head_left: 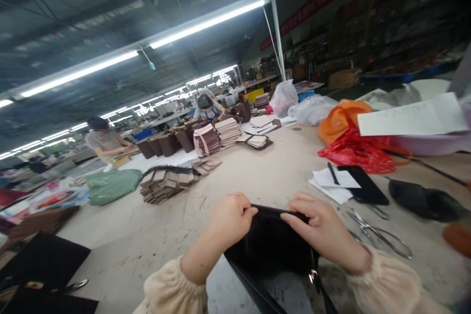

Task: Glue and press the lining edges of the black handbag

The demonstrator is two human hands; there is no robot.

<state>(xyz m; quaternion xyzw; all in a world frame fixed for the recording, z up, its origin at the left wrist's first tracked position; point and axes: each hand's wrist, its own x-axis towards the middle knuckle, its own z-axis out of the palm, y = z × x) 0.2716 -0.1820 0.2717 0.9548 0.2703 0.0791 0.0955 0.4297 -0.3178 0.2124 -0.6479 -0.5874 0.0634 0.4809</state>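
Both my hands grip the far top edge of a black bag (272, 245), whose mouth gapes toward me. My left hand (232, 221) pinches the rim's left part between thumb and fingers. At the right part of the same rim, my right hand (318, 225) is closed, its thumb inside and fingers over the outer side. A strap with a shiny metal clasp (312, 277) hangs at the bag's right. The bag's lower part runs out of view at the bottom. Scissors (379, 233) lie on the table just right of my right hand.
A black phone (362, 185), a pen (333, 173) and papers lie to the right, below a red plastic bag (362, 151). Stacked brown pieces (167, 184) and a green bundle (112, 185) sit left. Another black bag (40, 260) lies lower left. Two people work farther back.
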